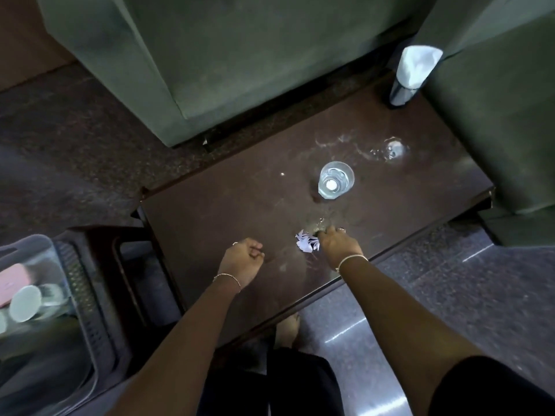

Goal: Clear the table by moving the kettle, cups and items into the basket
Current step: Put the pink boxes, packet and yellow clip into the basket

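Your left hand [244, 256], curled to a fist with nothing visible in it, hovers over the near table edge; your right hand [336, 244] pinches crumpled white paper [306, 243] on the glossy brown table [210, 211]. Dark slatted basket [90, 295], left: pink block [12, 283] and a pale cup [25, 303] lying on its side. Clear cup [335, 180] stands upright mid-table, mouth up.

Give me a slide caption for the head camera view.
Right hand pinches a crumpled paper scrap on the dark table, left hand curled alongside; a clear cup stands beyond, basket at left.
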`<state>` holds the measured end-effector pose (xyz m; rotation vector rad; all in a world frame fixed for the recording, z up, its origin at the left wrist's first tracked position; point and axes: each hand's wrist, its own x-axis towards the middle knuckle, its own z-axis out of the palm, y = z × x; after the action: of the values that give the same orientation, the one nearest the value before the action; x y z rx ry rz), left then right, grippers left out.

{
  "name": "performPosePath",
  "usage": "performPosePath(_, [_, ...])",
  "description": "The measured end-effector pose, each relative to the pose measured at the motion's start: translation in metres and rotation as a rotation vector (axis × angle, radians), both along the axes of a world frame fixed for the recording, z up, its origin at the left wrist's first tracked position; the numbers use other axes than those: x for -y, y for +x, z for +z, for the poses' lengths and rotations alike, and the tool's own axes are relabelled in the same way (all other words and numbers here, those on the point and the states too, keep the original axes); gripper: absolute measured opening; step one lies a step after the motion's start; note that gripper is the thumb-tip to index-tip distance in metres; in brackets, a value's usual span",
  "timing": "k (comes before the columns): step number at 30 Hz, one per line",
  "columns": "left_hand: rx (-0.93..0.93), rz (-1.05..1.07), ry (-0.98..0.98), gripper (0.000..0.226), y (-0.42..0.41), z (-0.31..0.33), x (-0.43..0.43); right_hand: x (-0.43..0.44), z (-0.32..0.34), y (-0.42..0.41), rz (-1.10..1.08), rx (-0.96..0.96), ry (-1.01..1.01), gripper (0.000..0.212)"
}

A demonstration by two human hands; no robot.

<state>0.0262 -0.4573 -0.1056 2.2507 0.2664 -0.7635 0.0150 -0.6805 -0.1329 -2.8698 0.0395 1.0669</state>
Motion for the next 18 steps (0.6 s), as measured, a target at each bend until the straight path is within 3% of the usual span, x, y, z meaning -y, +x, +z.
performPosePath(11, [-0.004,-0.032,0.050,0.017,-0.002,-0.030,0.007,-0.006,-0.048,0.007,0.047,0.105,0.013,0.029])
performPosePath(18, [-0.050,0.176,-0.039,0.015,-0.010,-0.005,-0.008,-0.012,-0.014,0.003,-0.473,0.143,0.349,0.029])
